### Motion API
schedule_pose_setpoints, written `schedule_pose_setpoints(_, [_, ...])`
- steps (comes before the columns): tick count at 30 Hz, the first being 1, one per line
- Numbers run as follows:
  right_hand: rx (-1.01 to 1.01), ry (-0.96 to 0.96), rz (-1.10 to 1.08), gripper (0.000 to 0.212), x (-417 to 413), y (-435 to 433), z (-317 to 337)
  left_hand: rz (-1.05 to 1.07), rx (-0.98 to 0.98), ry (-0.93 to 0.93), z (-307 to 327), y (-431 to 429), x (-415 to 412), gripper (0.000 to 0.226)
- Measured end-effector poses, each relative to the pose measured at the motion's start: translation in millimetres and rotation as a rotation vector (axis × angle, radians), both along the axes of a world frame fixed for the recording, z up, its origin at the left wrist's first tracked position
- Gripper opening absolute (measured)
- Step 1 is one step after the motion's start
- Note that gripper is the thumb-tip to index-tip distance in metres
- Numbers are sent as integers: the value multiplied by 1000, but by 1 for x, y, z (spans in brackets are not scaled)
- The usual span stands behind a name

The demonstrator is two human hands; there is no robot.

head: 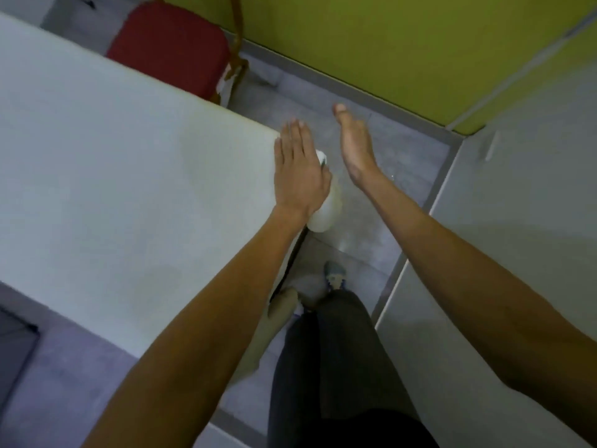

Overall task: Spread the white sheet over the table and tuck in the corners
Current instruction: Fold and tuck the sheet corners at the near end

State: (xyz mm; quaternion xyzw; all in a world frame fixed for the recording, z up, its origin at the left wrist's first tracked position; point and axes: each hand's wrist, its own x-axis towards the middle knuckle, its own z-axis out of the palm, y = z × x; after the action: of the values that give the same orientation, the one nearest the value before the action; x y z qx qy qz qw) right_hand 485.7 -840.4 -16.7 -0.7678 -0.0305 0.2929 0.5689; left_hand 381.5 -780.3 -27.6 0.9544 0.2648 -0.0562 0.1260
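The white sheet [122,176] lies flat over the table and covers its top from the left edge of the view to the near right corner. My left hand [298,169] lies flat with straight fingers on that corner of the sheet. A bunched fold of sheet [326,208] hangs down beside the corner, just under my left wrist. My right hand [355,147] is in the air to the right of the corner, edge-on, with its fingers straight, holding nothing.
A red chair [168,46] stands at the table's far side. A green wall [387,43] runs behind, and a white wall or cabinet [517,221] closes the right. My legs and a shoe [334,276] are on the narrow grey floor strip between table and wall.
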Motion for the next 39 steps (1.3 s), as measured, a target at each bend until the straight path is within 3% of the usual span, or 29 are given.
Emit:
schedule_pose_setpoints(4, [-108, -388, 507, 51, -18, 33, 25, 173, -49, 18, 1, -12, -43, 81])
schedule_pose_setpoints(8, [-430, -908, 1133, 67, -53, 31, -8, 185, -78, -20, -13, -27, -108, 73])
schedule_pose_setpoints(11, [-512, -1125, 1233, 79, -60, 19, -27, 327, -85, 9, -14, -40, -180, 83])
schedule_pose_setpoints(17, [-485, -1187, 1215, 77, -59, 18, -32, 617, -54, 90, -5, -80, -361, 98])
schedule_pose_setpoints(21, [-531, -1167, 1231, 79, -62, 23, -26, 850, -89, 96, 0, -98, -418, 108])
schedule_pose_setpoints(24, [-554, -1069, 1226, 81, -85, 29, -15, 907, -67, 32, 7, -101, -389, 113])
schedule_pose_setpoints(28, [-385, -1079, 1438, 75, -161, 38, -13, 701, -61, -167, 8, -70, -288, 107])
schedule_pose_setpoints(30, [-350, -1126, 1540, 71, -182, 37, -18, 590, -99, -124, 1, -53, -253, 107])
schedule_pose_setpoints(34, [-335, -1266, 1548, 69, -172, 29, -27, 583, -57, 57, -17, -45, -243, 107])
schedule_pose_setpoints(39, [-317, -1299, 1547, 70, -171, 27, -24, 610, -62, 48, -12, -58, -284, 111])
